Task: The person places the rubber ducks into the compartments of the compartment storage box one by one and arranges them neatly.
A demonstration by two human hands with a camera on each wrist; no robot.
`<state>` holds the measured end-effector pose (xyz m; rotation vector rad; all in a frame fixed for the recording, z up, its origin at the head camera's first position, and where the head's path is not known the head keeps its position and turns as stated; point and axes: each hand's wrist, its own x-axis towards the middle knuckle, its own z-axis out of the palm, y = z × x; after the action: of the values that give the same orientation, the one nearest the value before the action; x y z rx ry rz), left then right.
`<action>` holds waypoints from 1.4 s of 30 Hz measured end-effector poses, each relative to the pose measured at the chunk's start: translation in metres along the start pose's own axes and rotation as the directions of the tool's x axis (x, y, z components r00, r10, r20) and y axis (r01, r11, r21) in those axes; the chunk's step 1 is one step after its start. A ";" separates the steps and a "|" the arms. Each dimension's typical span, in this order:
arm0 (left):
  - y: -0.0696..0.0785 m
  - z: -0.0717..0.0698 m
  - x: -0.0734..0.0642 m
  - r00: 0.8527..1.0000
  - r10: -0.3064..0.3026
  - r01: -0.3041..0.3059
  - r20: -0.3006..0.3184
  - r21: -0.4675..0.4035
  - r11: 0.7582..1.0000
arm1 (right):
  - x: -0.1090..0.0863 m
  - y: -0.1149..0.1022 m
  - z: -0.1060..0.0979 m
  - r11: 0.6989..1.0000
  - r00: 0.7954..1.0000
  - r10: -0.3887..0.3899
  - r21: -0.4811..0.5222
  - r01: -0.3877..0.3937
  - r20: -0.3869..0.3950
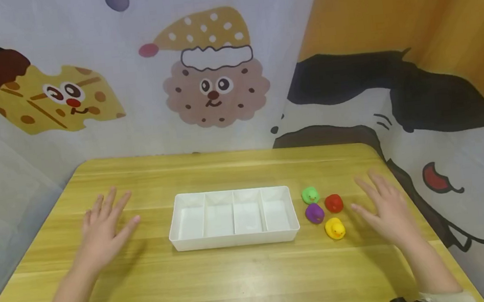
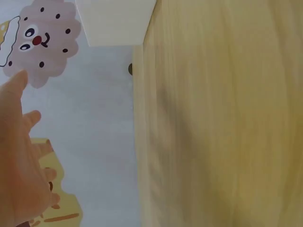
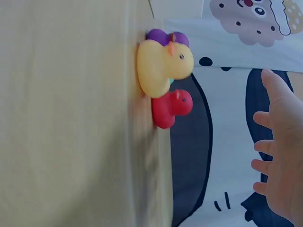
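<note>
Red duck lies just left of the spread, empty right grip.

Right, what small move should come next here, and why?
Probably ease the right hand toward the red duck: in the head view it looks nearest that hand, which holds nothing, and all four ducks sit outside the white tray.

Soft shadows across the table
</note>
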<state>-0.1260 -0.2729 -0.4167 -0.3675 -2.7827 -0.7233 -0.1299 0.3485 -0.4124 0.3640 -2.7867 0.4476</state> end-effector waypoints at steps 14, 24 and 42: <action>0.006 0.032 -0.002 0.996 0.036 -0.058 -0.080 -0.290 0.955 | -0.016 -0.009 0.020 0.968 0.998 0.054 0.247 -0.051 -0.008; 0.005 0.048 -0.001 1.000 -0.008 0.002 -0.011 -0.463 0.887 | -0.026 -0.010 0.031 0.950 0.998 0.063 0.305 -0.065 0.016; 0.006 0.074 -0.007 0.997 0.056 -0.011 0.050 -0.634 0.773 | -0.036 -0.007 0.044 0.913 0.992 0.014 0.403 -0.063 0.123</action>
<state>-0.1302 -0.2316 -0.4790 -0.5634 -2.4909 -1.6719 -0.1052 0.3343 -0.4627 0.4366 -2.8018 1.0566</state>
